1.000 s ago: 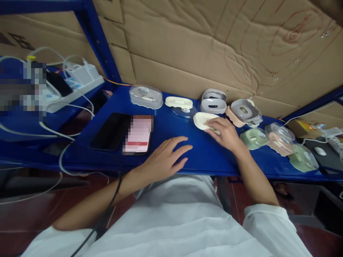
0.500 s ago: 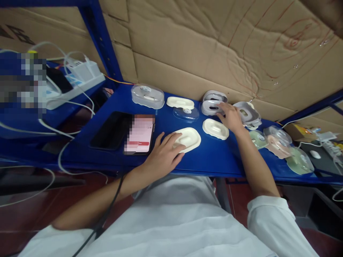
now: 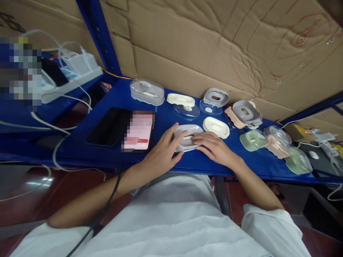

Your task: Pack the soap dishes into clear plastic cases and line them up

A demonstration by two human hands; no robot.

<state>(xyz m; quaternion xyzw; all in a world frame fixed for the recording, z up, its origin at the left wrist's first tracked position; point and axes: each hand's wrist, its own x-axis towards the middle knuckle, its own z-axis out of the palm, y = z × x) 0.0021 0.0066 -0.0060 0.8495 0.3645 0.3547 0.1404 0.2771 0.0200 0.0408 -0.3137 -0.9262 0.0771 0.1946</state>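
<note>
Near the front edge of the blue table lies a grey oval soap-dish part (image 3: 184, 144), its slot showing something cream coloured. My left hand (image 3: 167, 150) grips its left side, with fingers over the rim and top. My right hand (image 3: 215, 146) has its fingers bent onto the right end of the same part. Just behind them sits a cream oval tray (image 3: 215, 127), touched by neither hand. Farther back, another grey slotted part (image 3: 215, 97) leans by a clear lid (image 3: 210, 107).
Left of my hands lie a phone with a lit screen (image 3: 140, 132) and a dark phone (image 3: 109, 126). A lidded grey box (image 3: 147, 92) stands at the back left. Green (image 3: 253, 140) and peach (image 3: 277, 144) boxes sit at the right. Cardboard (image 3: 187, 46) lines the back.
My right hand has come forward from the back with a grey slotted part, now over where the cream piece lay. My left hand has shifted to the grey part's side.
</note>
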